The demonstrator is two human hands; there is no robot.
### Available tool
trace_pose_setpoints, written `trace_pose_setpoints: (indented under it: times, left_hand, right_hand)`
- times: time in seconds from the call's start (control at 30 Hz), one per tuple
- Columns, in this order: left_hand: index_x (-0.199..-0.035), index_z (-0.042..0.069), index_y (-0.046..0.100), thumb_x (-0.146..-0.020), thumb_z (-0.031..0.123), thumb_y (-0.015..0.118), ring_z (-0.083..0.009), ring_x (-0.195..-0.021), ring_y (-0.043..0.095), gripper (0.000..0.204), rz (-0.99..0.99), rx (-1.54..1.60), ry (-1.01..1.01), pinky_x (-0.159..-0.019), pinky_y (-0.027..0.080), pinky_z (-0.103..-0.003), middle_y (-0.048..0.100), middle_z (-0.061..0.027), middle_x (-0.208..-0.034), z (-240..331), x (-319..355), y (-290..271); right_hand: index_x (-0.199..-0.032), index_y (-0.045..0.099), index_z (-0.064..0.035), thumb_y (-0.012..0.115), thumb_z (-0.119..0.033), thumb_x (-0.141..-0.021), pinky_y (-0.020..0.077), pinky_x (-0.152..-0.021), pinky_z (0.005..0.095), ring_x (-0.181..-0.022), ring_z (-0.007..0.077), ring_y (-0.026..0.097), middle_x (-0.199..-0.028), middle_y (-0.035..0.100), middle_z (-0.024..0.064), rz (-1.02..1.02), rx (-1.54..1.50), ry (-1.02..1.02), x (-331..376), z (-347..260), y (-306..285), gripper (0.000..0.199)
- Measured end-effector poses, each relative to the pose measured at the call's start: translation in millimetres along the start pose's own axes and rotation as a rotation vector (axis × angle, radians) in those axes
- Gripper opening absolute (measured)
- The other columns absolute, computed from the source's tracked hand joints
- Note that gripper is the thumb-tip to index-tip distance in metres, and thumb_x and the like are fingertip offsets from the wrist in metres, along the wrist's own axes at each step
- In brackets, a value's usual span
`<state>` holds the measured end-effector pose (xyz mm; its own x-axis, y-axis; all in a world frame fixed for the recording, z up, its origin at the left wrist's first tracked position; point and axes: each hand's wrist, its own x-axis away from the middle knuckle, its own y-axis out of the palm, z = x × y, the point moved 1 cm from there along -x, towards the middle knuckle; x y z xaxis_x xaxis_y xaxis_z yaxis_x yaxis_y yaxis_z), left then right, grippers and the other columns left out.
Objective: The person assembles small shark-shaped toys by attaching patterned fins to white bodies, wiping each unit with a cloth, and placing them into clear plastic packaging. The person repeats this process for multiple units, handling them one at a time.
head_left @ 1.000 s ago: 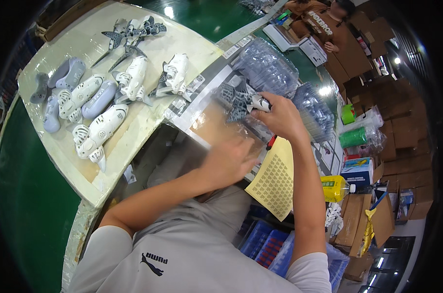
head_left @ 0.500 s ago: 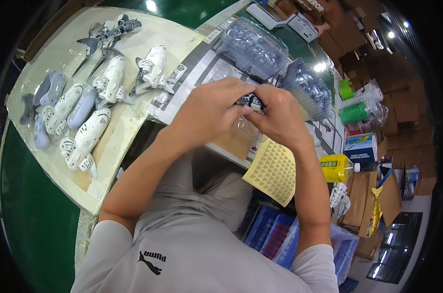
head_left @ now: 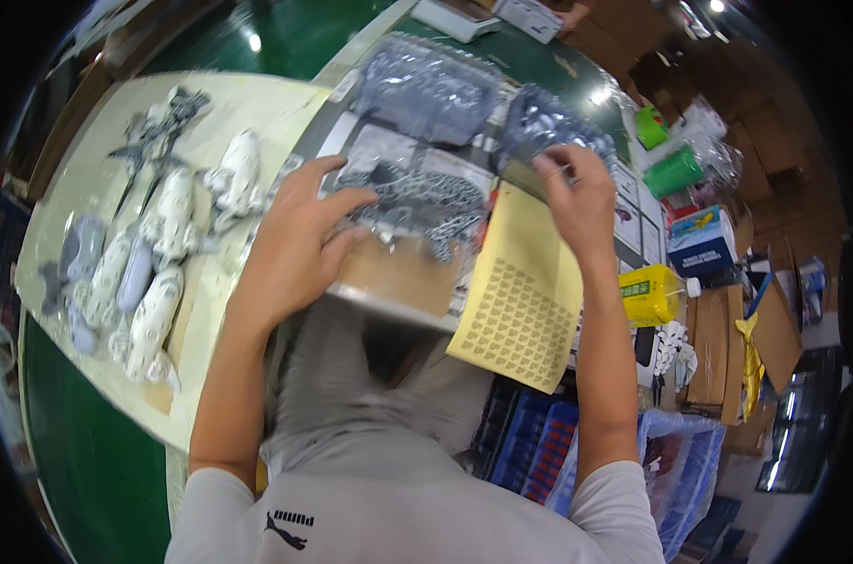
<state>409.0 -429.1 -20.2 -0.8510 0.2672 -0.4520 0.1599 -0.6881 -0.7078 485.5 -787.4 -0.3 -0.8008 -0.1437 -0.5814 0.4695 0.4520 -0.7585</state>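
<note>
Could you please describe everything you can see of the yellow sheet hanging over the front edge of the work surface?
The yellow sheet is a flat, thin, paper-like rectangle printed with a regular grid of small pale marks. It lies tilted, its upper part on the work surface and its lower corner hanging past the front edge. The right hand is at its top edge; grey plastic parts lie beside its left edge.

Open path: bare cardboard tray floor [head_left: 398, 277] at 6 o'clock. Obstructions: grey parts [head_left: 417, 202] centre, parts bags [head_left: 426, 89] at 12, yellow sticker sheet [head_left: 521, 291] at 3.
</note>
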Motion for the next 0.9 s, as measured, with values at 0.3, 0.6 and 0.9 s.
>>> trace_pose_setpoints:
  times: [0.3,0.6,0.9]
  left_hand:
    - [-0.118,0.006,0.076,-0.088,0.006,0.077,-0.0399,-0.124,0.064,0.031,-0.187,0.096,0.442,-0.103,0.055,-0.047,0.064,-0.0183,-0.141,69,-109,71]
    - [-0.113,0.008,0.077,-0.088,0.008,0.076,-0.037,-0.117,0.066,0.024,-0.424,-0.135,0.454,-0.096,0.059,-0.049,0.061,-0.0112,-0.15,82,-182,144]
    - [-0.102,0.012,0.083,-0.089,0.015,0.071,-0.0298,-0.122,0.068,0.018,-0.389,-0.212,0.544,-0.096,0.06,-0.045,0.072,-0.0081,-0.141,72,-181,158]
  right_hand:
    - [-0.092,0.076,0.0026,0.08,-0.038,-0.095,0.0472,-0.065,0.0373,-0.065,0.0162,0.052,-0.068,0.063,0.0091,-0.492,-0.175,0.257,-64,90,-18,0.041]
    - [-0.094,0.079,0.0022,0.076,-0.032,-0.102,0.047,-0.063,0.0338,-0.066,0.0122,0.057,-0.073,0.069,0.0013,-0.643,-0.335,0.281,-80,101,-9,0.035]
    - [-0.102,0.077,-0.0064,0.067,-0.026,-0.102,0.055,-0.075,0.0484,-0.089,0.0431,0.072,-0.095,0.075,0.0214,-0.362,0.184,-0.021,-51,95,-25,0.022]
